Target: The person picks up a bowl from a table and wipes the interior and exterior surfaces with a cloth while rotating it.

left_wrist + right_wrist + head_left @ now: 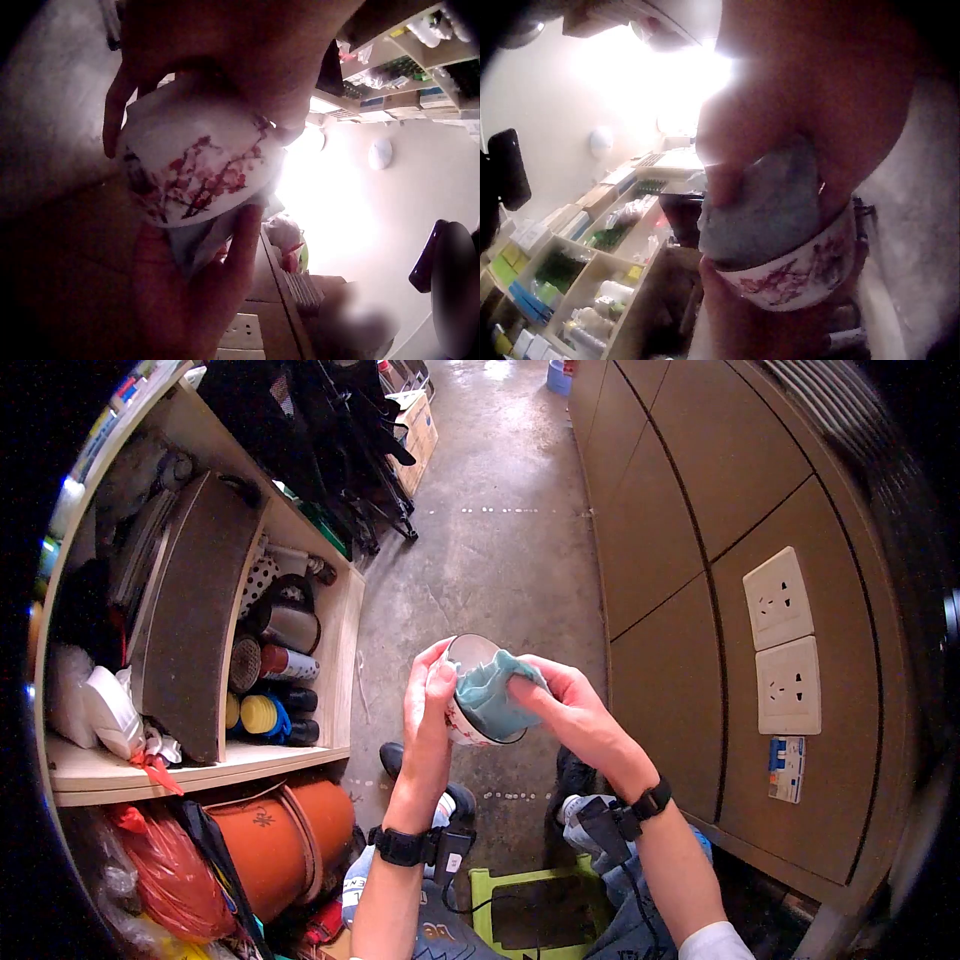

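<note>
A white bowl (pixel 463 726) with a red blossom pattern is held in the air above the floor, tilted. The left hand (pixel 428 695) grips its left side, thumb near the rim. A blue-green cloth (pixel 490 695) lies over the rim and partly inside the bowl. The right hand (pixel 570 710) pinches cloth and bowl wall at the right side, thumb on the cloth. In the left wrist view the blossom pattern shows on the bowl (pixel 199 176); the right wrist view shows the cloth (pixel 769 210) bunched over the rim.
Wooden shelves (pixel 200 768) with jars and bottles stand at the left, above an orange container (pixel 262 850). A brown cabinet (pixel 660 690) with sockets (pixel 788 688) lines the right. A green stool (pixel 540 876) is below, between the person's legs. Folded black chairs (pixel 340 450) stand farther off.
</note>
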A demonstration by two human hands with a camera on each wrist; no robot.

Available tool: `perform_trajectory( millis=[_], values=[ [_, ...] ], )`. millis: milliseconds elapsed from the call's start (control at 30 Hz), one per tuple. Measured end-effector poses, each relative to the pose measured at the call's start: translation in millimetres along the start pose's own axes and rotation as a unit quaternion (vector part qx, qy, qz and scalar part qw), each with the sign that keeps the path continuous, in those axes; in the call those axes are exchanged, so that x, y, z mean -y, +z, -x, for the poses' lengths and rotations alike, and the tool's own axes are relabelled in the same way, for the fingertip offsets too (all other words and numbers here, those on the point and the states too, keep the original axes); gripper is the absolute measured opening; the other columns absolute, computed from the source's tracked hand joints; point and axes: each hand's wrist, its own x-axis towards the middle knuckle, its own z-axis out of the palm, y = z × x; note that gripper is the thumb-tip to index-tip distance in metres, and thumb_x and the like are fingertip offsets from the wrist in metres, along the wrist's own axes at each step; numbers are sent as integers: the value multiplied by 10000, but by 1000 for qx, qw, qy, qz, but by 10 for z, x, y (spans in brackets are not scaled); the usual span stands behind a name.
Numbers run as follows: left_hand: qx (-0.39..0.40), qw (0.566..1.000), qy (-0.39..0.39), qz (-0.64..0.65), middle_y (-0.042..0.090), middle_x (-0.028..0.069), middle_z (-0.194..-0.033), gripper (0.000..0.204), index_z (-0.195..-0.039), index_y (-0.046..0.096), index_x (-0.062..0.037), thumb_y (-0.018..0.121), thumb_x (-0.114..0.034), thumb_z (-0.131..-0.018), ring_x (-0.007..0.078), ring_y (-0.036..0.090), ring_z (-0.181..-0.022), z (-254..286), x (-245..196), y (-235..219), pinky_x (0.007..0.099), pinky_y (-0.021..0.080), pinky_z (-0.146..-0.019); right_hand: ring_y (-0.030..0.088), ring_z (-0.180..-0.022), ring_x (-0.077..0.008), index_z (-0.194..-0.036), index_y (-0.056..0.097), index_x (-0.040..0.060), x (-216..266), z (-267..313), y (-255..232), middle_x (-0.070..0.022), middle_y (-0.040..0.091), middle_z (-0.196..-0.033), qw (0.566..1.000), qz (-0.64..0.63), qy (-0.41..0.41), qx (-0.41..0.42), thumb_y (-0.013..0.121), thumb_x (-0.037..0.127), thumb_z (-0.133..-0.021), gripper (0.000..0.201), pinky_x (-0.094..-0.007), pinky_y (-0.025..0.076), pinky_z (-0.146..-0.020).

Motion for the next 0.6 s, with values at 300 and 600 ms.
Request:
perform_trajectory(
  millis=[300, 600],
  values=[
    [14, 1000, 17, -12, 549, 108, -1217, 698, -1356, 443, -12, 557, -536, -908, 173, 525, -1131, 4, 43, -2, 299, 404, -990, 564, -991, -53, -1194, 621, 15, -131, 13, -230, 32, 635, -1089, 994, -72, 67, 51, 451, 407, -1049, 451, -255, 477, -878],
    [5, 1000, 5, 19, 546, 87, -1250, 615, -1398, 413, -56, 495, -485, -966, 184, 543, -1162, 7, 22, -48, 333, 431, -1004, 500, -1142, -128, -1370, 468, 7, 53, 55, 23, -59, 576, -1255, 992, 65, -60, 93, 778, 201, -851, 635, -307, 404, -1020]
  ],
)
